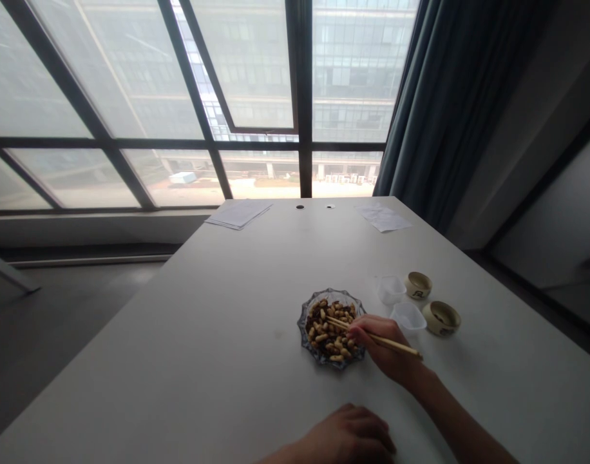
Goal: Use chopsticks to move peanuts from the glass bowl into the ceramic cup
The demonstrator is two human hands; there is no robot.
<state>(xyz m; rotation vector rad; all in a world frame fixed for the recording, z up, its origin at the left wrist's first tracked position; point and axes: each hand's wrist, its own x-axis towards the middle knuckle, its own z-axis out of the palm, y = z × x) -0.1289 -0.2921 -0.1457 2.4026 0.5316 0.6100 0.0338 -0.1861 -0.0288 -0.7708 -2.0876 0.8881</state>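
Observation:
My right hand is closed around a pair of wooden chopsticks. Their tips reach in among the peanuts heaped in a scalloped clear-glass bowl. Small dark pieces, whose kind I cannot make out, are mixed with the unshelled nuts. Nearer to me, my left hand lies on the white table with its back up and its fingers loosely bent. It holds nothing that I can see and is apart from the bowl.
Right of the bowl stand two clear plastic cups and two small tan ceramic bowls, the nearer with something dark inside. Papers lie at the far left of the table, and another sheet at the far right.

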